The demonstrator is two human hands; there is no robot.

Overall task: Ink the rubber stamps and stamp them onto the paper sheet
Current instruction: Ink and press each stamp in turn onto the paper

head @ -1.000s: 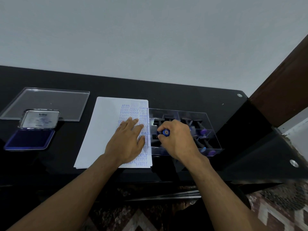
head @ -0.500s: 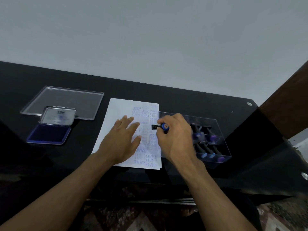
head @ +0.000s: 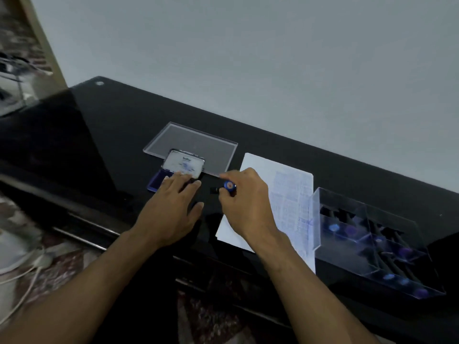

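The right hand [head: 246, 209], pinching a blue-capped stamp [head: 229, 186], has moved from the stamp box [head: 372, 244] toward the ink pad [head: 159, 180], where spread left-hand fingers [head: 181, 180] now rest; inking comes next.

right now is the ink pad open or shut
Open: the ink pad's lid is flipped up at the back and the blue pad surface shows, with the left hand's fingers resting over it.

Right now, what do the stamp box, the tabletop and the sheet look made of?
Stamp box: clear hard plastic, likely acrylic; the stamps show through its walls. Tabletop: glossy black, probably glass; it mirrors the room. Sheet: thin matte white paper with blue prints.
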